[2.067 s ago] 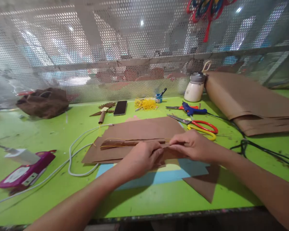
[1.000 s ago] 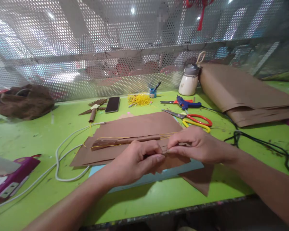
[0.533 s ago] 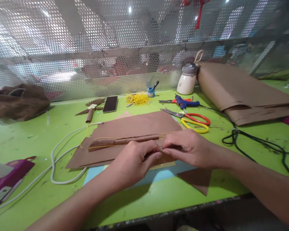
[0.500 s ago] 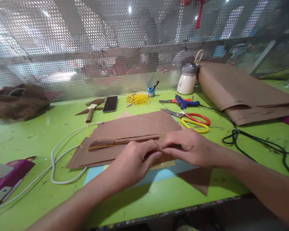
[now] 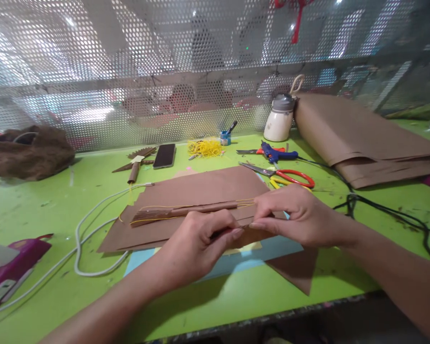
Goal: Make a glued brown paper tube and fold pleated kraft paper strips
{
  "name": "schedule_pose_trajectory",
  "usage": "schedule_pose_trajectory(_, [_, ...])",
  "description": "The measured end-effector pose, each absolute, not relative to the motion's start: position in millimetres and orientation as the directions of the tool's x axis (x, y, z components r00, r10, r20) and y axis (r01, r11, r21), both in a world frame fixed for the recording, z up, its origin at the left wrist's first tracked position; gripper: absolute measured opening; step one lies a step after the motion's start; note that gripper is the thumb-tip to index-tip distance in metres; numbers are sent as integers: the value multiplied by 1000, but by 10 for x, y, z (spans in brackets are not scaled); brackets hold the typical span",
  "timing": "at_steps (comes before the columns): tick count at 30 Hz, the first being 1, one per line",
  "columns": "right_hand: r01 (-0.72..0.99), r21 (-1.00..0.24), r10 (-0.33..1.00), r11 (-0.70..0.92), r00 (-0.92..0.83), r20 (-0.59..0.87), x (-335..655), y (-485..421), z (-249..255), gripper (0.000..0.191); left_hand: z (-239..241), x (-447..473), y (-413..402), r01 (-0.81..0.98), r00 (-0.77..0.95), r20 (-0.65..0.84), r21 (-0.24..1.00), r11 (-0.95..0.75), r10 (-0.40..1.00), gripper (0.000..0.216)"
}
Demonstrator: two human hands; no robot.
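My left hand (image 5: 206,243) is closed, thumb pressed against the bent fingers. A little to its right, my right hand (image 5: 299,217) pinches with thumb and forefinger. Between the fingertips a short bit of a thin brown paper strip (image 5: 246,227) shows; the rest is hidden in my hands. Beneath them lie brown paper sheets (image 5: 200,184) over light blue paper (image 5: 243,265). Just beyond my left hand, a rolled brown paper tube (image 5: 206,208) with a fringed left end rests on the sheets, and yellow string (image 5: 245,203) runs along it.
Scissors (image 5: 294,177), a blue glue gun (image 5: 275,153), a bottle (image 5: 279,119) and folded brown paper (image 5: 369,134) are at right. A phone (image 5: 164,155), yellow string pile (image 5: 205,148) and blue jar (image 5: 225,138) stand behind. A white cable (image 5: 78,239) and purple power strip (image 5: 17,267) lie left.
My right hand has moved a little to the right and up, so the gap between my fingertips is wider. My left hand stays almost in place, still closed.
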State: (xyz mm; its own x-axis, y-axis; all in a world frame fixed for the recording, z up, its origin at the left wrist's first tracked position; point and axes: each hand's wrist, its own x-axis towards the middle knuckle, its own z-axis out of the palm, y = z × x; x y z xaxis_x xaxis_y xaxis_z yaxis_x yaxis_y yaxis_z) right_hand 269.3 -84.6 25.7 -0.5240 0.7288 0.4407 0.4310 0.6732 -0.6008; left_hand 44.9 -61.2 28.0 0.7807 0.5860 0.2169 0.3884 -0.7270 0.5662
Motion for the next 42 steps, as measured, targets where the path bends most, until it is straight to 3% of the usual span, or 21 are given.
schedule_pose_trajectory(7, [435,-656,766,616,-525,371,2678,-828,267,11,230,433,-599,406,790,243,480,-778,563,15])
schedule_pose_trajectory(12, [410,-592,706,694,-548,448,2627,-856,225,13,205,453,-608,415,797,241,448,-792,553,17])
schedule_pose_trajectory(17, [429,-527,677,733,-528,512,2630,-857,211,11,263,451,-600,428,807,184,473,-770,562,19])
schedule_pose_trajectory(25, [419,-553,691,720,-513,510,2629,-853,194,12,305,385,-534,482,819,58,470,-739,571,23])
schedule_pose_trajectory(33, [445,-695,812,565,-446,376,2686,-826,253,11,294,395,-490,492,793,59,525,-694,607,27])
schedule_pose_trajectory(42, [495,-759,902,423,-310,301,2807,-774,318,19,369,314,-394,552,770,56,442,-707,636,29])
